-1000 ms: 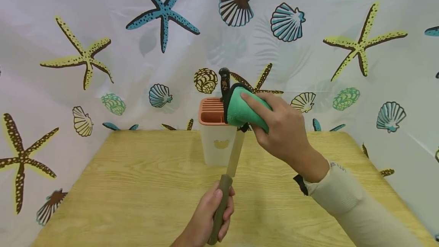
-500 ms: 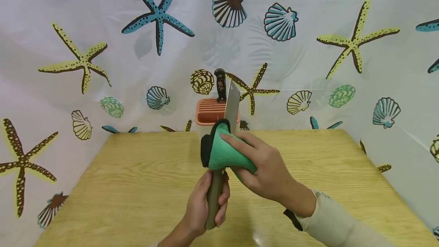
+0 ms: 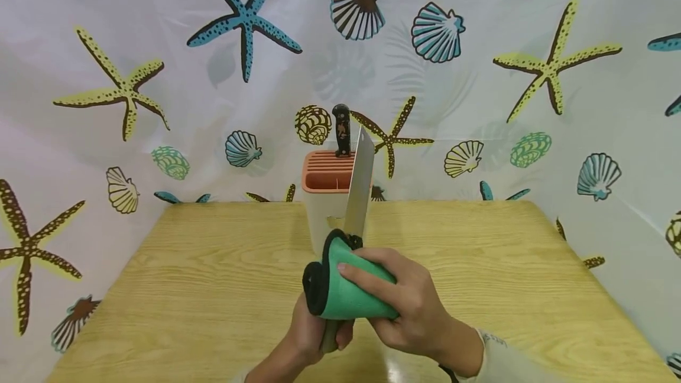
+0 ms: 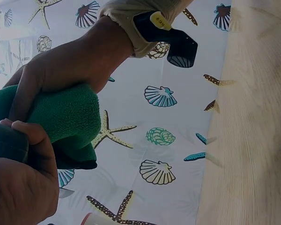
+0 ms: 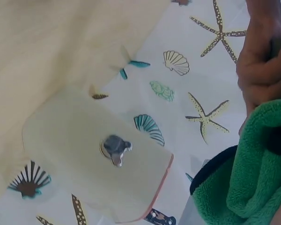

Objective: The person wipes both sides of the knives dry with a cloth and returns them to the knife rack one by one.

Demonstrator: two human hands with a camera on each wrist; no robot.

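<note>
My left hand [image 3: 304, 333] grips the olive handle [image 3: 330, 337] of a kitchen knife. Its broad steel blade [image 3: 362, 179] points up and away from me. A green cloth [image 3: 357, 289] with black edging is pinched in my right hand [image 3: 417, 306], folded about the knife where blade meets handle. Cloth hides that junction and part of my left fingers. In the left wrist view, the cloth [image 4: 70, 112] sits right by my left hand [image 4: 21, 183]. Fuzzy folds of the cloth [image 5: 243, 173] fill the lower right of the right wrist view.
Behind the blade stands a white knife holder [image 3: 315, 217] with a slotted orange top. A black-handled knife [image 3: 342, 130] is upright in it. The wooden table [image 3: 223, 265] meets a hanging sheet [image 3: 298, 75] printed with shells and starfish.
The cloth in my right hand has moved down the blade from its upper part to the handle end, uncovering the blade. My left hand keeps its grip on the knife.
</note>
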